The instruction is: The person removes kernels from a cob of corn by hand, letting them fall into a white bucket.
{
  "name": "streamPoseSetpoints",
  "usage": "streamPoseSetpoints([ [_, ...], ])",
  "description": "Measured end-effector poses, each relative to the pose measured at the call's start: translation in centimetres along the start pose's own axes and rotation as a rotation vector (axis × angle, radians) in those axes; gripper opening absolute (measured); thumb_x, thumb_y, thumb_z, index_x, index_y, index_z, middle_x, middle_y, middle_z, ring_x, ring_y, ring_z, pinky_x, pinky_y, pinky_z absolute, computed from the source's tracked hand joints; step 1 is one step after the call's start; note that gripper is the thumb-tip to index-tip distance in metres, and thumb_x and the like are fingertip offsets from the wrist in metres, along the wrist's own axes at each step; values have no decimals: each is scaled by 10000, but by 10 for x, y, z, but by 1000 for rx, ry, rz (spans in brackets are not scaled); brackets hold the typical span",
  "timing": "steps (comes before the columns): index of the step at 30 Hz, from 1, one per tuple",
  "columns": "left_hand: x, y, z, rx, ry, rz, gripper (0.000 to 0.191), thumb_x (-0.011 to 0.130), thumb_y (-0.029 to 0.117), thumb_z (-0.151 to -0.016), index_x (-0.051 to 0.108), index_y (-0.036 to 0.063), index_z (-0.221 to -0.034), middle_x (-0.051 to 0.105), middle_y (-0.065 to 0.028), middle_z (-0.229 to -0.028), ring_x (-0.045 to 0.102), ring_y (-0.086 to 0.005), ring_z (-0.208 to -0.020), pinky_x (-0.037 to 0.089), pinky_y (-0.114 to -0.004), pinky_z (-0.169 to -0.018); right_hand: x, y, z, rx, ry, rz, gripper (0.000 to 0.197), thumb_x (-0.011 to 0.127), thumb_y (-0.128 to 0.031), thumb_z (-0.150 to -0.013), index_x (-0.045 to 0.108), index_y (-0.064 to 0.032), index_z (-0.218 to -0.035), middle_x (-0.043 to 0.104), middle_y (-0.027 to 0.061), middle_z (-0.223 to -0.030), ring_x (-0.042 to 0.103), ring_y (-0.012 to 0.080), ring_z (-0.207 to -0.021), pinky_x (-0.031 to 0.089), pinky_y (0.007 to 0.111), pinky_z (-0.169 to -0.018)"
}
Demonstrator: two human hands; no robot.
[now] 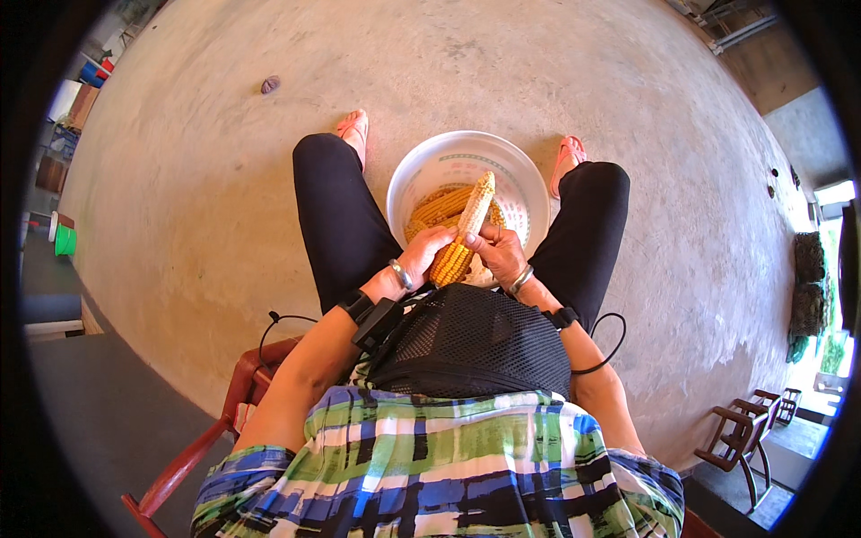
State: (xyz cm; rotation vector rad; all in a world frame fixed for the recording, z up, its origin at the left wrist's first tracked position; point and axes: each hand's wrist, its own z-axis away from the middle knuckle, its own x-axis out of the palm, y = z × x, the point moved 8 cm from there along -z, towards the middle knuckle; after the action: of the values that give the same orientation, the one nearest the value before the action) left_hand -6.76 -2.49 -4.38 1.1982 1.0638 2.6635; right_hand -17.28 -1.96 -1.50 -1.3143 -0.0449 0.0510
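Both hands hold one ear of dried corn (452, 263) above a white plastic bucket (412, 153) that stands between my knees. The far part of the ear is bare, pale cob with a few kernels at its tip; yellow kernels cover the part nearest me. My left hand (428, 247) grips the ear from the left side. My right hand (500, 251) is on its right side, the thumb pressed at the edge of the kernels. Several yellow corn ears (444, 205) lie inside the bucket, partly hidden by the held ear and my hands.
A black mesh bag (471, 343) rests on my lap. Around the bucket is a concrete floor (222, 202), with a small dark object (270, 84) on it at the upper left. A green container (66, 240) stands far left, and wooden chairs (736, 430) at the lower right.
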Motion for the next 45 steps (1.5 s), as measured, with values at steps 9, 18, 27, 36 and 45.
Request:
streamPoseSetpoints([
  [9,2,4,3,-12,-10,95,307,458,254,-834,502,2,-1004,571,-103,-870,572,-198,-762,480,-327,-673,0,4,1,129,21,-199,304,626,-331,-758,596,-31,-724,399,-65,-493,315,27,-410,233,184,-376],
  [18,-2,5,2,13,-55,82,234,490,187,-802,523,-5,-930,572,-103,-882,559,-189,-809,451,-314,-740,-3,6,0,121,-4,-144,296,632,-305,-758,607,-10,-751,444,-52,-523,357,32,-448,280,181,-410],
  [27,-3,2,-1,3,-12,35,279,456,195,-825,510,-17,-998,572,-130,-920,572,-218,-823,469,-335,-739,0,-2,-1,-29,-14,4,294,620,-257,-775,611,35,-815,551,-15,-650,449,53,-615,392,215,-561],
  [36,-2,1,-1,23,18,-9,303,416,227,-859,510,-13,-1018,577,-114,-924,575,-195,-826,470,-319,-730,-1,1,-4,-100,14,12,273,616,-252,-778,612,20,-806,540,-24,-634,442,47,-603,385,218,-545],
  [45,-8,7,4,-12,43,-111,261,543,235,-800,546,22,-951,570,-51,-825,565,-139,-690,460,-248,-601,-2,-2,-3,-53,-9,18,259,609,-225,-784,610,30,-828,576,0,-678,479,58,-631,407,215,-581],
])
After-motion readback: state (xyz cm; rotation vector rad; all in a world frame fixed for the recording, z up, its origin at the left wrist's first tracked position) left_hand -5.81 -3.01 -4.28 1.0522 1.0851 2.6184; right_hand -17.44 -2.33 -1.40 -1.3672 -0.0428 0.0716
